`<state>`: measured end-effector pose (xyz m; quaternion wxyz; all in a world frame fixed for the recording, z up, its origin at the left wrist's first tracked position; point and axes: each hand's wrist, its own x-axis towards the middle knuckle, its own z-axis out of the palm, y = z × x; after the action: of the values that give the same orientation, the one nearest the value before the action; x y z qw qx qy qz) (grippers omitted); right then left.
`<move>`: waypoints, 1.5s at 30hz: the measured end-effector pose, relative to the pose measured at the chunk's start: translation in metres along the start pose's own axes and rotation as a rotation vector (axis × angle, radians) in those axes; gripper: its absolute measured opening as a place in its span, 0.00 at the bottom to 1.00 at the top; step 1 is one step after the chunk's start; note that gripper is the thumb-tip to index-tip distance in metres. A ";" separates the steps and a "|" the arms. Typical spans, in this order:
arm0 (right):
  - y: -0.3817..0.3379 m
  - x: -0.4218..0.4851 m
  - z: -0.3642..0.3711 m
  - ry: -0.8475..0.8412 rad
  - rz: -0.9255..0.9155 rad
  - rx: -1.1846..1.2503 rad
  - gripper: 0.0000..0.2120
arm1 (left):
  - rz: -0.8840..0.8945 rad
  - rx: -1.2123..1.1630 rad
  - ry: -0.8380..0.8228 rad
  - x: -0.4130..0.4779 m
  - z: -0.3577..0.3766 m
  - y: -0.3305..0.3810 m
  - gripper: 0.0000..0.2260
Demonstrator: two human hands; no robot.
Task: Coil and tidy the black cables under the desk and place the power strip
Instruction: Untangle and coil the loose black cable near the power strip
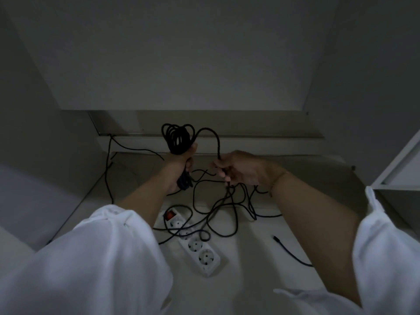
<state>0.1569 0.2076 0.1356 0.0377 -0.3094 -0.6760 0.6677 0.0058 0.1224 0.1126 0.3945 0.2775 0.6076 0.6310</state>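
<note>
Your left hand (181, 164) grips the coil (178, 138) of black cable, with the fingers wrapped round its waist. The loops stand up above your fist and a shorter bunch hangs out below it. From the top of the coil one strand (216, 137) arches over to your right hand (241, 169), which pinches it between thumb and curled fingers (the dim light hides the exact contact). A thin bracelet (278, 178) sits on that wrist.

Below your right hand the cable drops into a loose tangle (227, 212) that sprawls over the pale floor (250, 273) between your forearms. Several of its loops cross one another, and some lie over the near end of the power strip (197, 245). The strip is white and lies flat on the floor at a slant, just under your left forearm, its sockets facing up. Its red switch (170, 215) is at the end nearer your left arm.

To the right of the strip, apart from the tangle, a loose cable end (288, 248) lies on the floor and runs off under your right arm. On the left a thin cable (108, 169) climbs from the floor to the skirting (250, 142) at the foot of the grey wall (181, 53). Your white sleeves (109, 258) are pushed up above the elbows. A white panel (400, 160) stands at the right edge.
</note>
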 end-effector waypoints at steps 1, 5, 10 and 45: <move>-0.001 0.001 0.004 -0.019 0.009 -0.059 0.12 | 0.007 0.018 -0.011 -0.001 0.001 0.000 0.13; -0.011 0.005 0.019 -0.011 -0.014 -0.203 0.14 | 0.028 0.059 -0.050 -0.006 0.009 0.002 0.19; -0.022 0.009 0.034 0.044 -0.025 -0.447 0.15 | 0.030 0.097 0.005 -0.009 0.011 0.000 0.14; -0.007 0.001 0.020 0.043 -0.003 -0.742 0.18 | -0.084 0.232 -0.004 0.005 0.002 -0.002 0.12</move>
<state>0.1444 0.1915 0.1395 -0.0619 -0.3149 -0.8716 0.3706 0.0047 0.1272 0.1106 0.3870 0.2967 0.6869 0.5389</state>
